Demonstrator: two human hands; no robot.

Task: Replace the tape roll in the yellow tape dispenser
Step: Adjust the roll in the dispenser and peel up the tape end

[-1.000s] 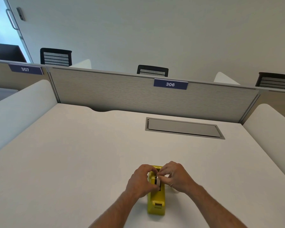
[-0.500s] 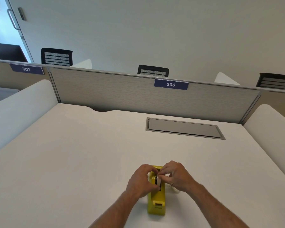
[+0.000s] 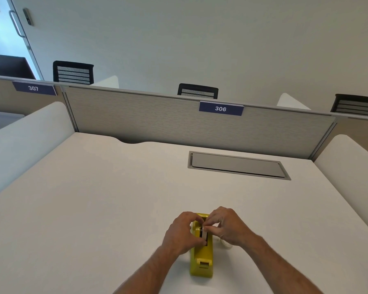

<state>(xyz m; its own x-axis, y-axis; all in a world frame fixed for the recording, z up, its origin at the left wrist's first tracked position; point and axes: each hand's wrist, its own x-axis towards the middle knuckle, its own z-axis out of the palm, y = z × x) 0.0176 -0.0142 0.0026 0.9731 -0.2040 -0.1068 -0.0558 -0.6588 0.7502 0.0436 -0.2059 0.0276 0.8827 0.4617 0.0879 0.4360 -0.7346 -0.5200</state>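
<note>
Low on the desk (image 3: 94, 198), both my hands pinch the roll (image 3: 204, 232) in the dispenser (image 3: 201, 253): left hand (image 3: 184, 233) closed on its left side, right hand (image 3: 225, 227) fingertips closed on the top edge. Roll sits upright in the yellow cradle, partly hidden by fingers. Judgement: roll is light, stiff, slick on the flanks; best gripped by the side faces near the hub, lifted straight. Dispenser looks heavy, should stay put. Another pale roll (image 3: 225, 245) lies just right of it, under my wrist.
</note>
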